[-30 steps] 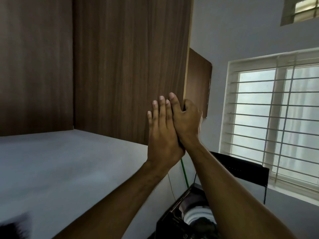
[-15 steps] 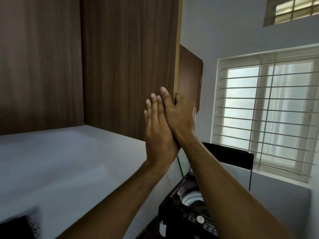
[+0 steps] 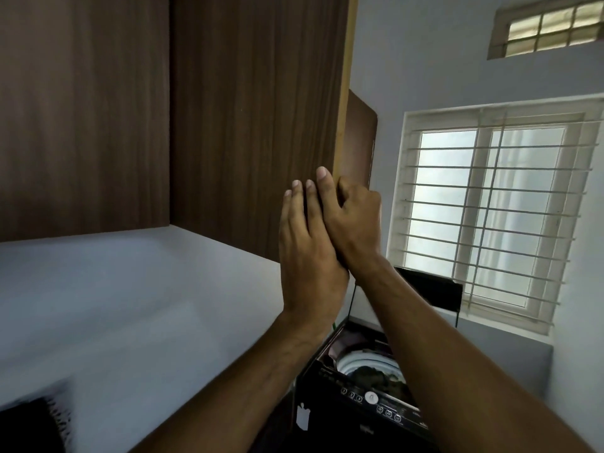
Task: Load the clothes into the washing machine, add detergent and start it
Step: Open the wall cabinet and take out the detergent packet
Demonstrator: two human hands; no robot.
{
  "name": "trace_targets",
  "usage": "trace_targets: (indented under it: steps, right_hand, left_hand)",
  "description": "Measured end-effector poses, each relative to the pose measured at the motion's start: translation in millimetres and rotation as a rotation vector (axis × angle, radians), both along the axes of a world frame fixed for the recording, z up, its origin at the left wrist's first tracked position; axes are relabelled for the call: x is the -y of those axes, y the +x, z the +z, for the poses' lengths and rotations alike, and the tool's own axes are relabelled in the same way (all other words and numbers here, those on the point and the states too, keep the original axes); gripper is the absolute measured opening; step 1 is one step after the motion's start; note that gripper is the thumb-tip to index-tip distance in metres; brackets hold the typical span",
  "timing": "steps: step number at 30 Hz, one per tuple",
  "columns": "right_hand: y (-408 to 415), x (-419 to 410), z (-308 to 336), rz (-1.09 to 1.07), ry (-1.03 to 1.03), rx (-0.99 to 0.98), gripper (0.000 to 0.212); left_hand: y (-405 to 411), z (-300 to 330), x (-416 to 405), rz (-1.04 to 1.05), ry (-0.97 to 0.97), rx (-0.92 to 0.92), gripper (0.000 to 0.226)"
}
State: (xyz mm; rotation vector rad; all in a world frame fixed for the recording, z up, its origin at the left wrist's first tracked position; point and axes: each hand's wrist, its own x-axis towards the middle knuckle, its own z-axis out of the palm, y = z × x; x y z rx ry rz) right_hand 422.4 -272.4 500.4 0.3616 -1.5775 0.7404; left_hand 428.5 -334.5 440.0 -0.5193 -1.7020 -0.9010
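Two bare forearms reach up from the bottom of the view, one per side. Left hand [image 3: 310, 250] is up w/ fingers straight and together, flat against the face of the cupboard door [image 3: 255, 125]; three fingertips show, holding nothing. Right hand [image 3: 351, 220] sits just beside it, touching it, thumb straight up along the door's pale edge and the other fingers curled round that edge to the far side, so it's gripping the door. The door stands swung out, edge-on to us.

Left of it, one more brown cupboard front [image 3: 81, 112], shut flat. A second door panel [image 3: 361, 138] shows behind the open one, partly hidden.

Below the arms, one black top-load washing machine [image 3: 330, 416], lid [image 3: 428, 287] up. Inside the white drum rim lies a dark heap of clothes [image 3: 376, 376]; can't count the pieces. Control panel at the front: one round white knob [image 3: 371, 397] and approx. six small buttons, some hidden by the right arm. One white sticker on the front face.

Far wall: one barred window [image 3: 490, 217], bright, plus one small vent window [image 3: 549, 27] high up. One dark blurred thing at bottom left corner, can't tell what.
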Motion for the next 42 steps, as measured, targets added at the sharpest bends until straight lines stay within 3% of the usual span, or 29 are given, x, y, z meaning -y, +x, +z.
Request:
trace_targets:
  steps: [3, 6, 7, 9, 12, 13, 14, 15, 16, 19, 23, 29, 42]
  right_hand:
    - [1, -6, -5, 0.131, -0.014, 0.015, 0.053]
    - [5, -20, -12, 0.182, -0.091, 0.020, 0.060]
    - [2, -27, -17, 0.066, -0.050, -0.011, 0.061]
    - [0, -30, -56, -0.454, 0.063, 0.043, 0.049]
    - [-9, -41, -69, -0.669, 0.024, 0.320, 0.034]
    - [-12, -59, -76, -0.633, 0.014, 0.315, 0.024]
    - [-22, -82, -64, -0.438, -0.096, 0.283, 0.013]
    - [-27, -92, -44, -0.164, -0.168, 0.372, 0.020]
    - [-38, -104, -30, -0.040, -0.102, 0.284, 0.037]
    - [-70, -126, 5, -0.143, 0.035, 0.159, 0.056]
    - [-109, -140, 1, -0.148, 0.042, 0.234, 0.051]
    - [-161, -134, -3, -0.132, 0.108, 0.376, 0.045]
    - [-306, -93, 13, 0.067, 0.233, 0.467, 0.040]
  left_hand:
    - [4, -11, -8, 0.000, 0.002, -0.054, 0.090]
    - [4, -23, -19, -0.045, -0.037, -0.261, 0.060]
    - [3, -27, -24, -0.102, -0.075, -0.342, 0.050]
    - [2, -34, -36, -0.249, -0.215, -0.461, 0.047]
    - [-5, -40, -63, -0.405, -0.230, -0.395, 0.052]
    - [-11, -39, -71, -0.422, -0.174, -0.357, 0.050]
    - [-17, -36, -77, -0.417, -0.118, -0.329, 0.050]
    - [-25, -33, -84, -0.393, -0.062, -0.306, 0.051]
    - [-34, -29, -89, -0.365, 0.005, -0.273, 0.054]
    - [-69, -13, -97, -0.280, 0.181, -0.142, 0.054]
    - [-129, 6, -98, -0.042, 0.075, 0.007, 0.041]
    - [-199, 13, -84, 0.122, 0.094, 0.141, 0.032]
    - [-323, 24, -43, 0.260, 0.082, -0.018, 0.036]
